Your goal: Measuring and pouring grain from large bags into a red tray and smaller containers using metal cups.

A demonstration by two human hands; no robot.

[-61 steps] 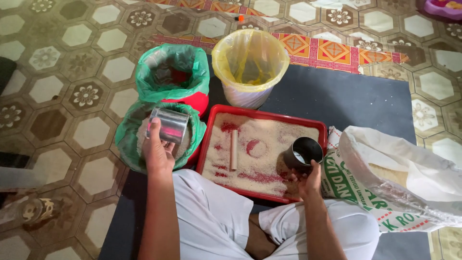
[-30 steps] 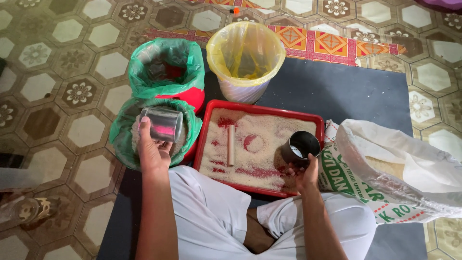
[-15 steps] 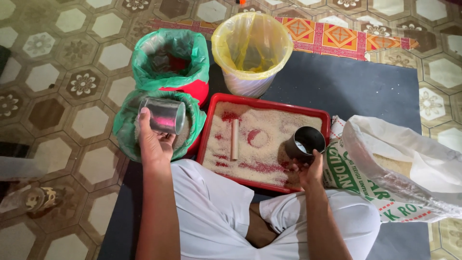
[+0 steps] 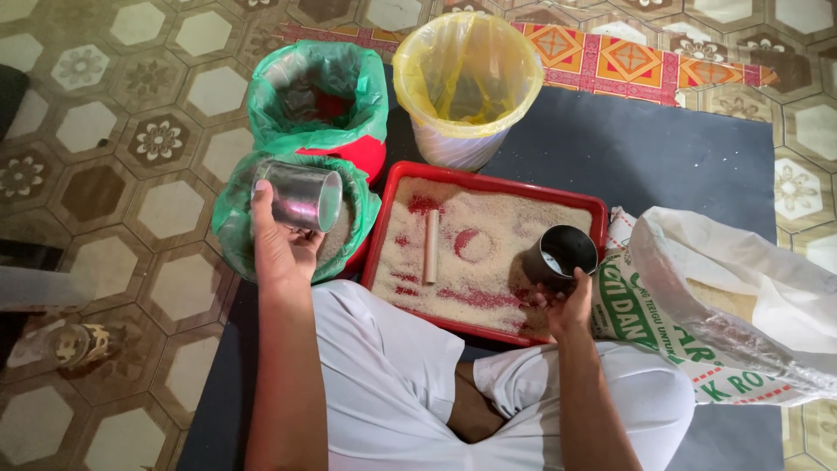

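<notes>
My left hand (image 4: 277, 246) holds a shiny metal cup (image 4: 298, 195) tipped on its side above a green-lined container (image 4: 228, 218) that has pale grain in it. My right hand (image 4: 567, 301) grips a second, darker metal cup (image 4: 560, 255) at the right end of a red tray (image 4: 488, 185). White rice covers the tray, with red bare patches showing through. A short wooden stick (image 4: 431, 246) lies in the rice near the tray's middle.
Behind the tray stand a red bucket with a green liner (image 4: 321, 98) and a white bucket with a yellow liner (image 4: 466, 78). An open rice sack (image 4: 741, 305) lies at my right. I sit cross-legged on a dark mat (image 4: 663, 157) over patterned floor tiles.
My left hand has tipped its cup from upright onto its side over the green-lined container. The right hand and its cup stay at the tray's right end.
</notes>
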